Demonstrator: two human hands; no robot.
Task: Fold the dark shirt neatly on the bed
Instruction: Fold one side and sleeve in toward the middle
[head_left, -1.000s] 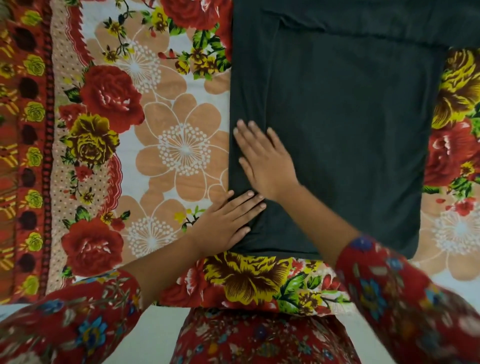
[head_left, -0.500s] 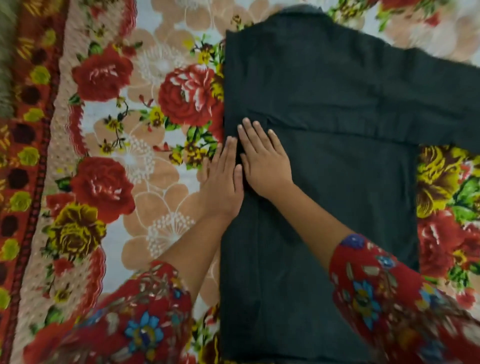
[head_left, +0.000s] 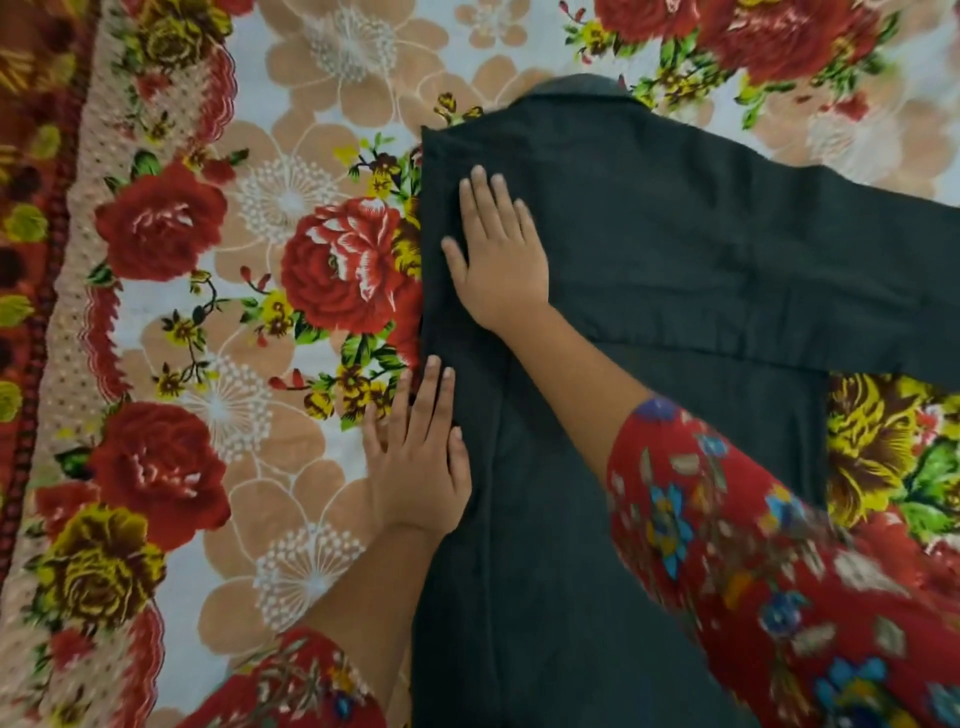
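The dark shirt (head_left: 675, 291) lies flat on the floral bedspread (head_left: 291, 291), collar at the far end, its left side folded in to a straight edge. One sleeve stretches out to the right edge of view. My right hand (head_left: 498, 260) lies flat, fingers apart, on the folded strip near the shoulder. My left hand (head_left: 415, 457) presses flat on the shirt's left edge lower down, half on the bedspread. Neither hand grips cloth.
The bedspread's red patterned border (head_left: 31, 312) runs down the left side. My red floral sleeves (head_left: 753, 571) cover part of the shirt's lower half. Open bedspread lies left of the shirt and beyond the collar.
Both hands were side by side on the left fold; my right hand has slid up toward the shoulder and my left hand has stayed lower. The view has tilted to show the collar.
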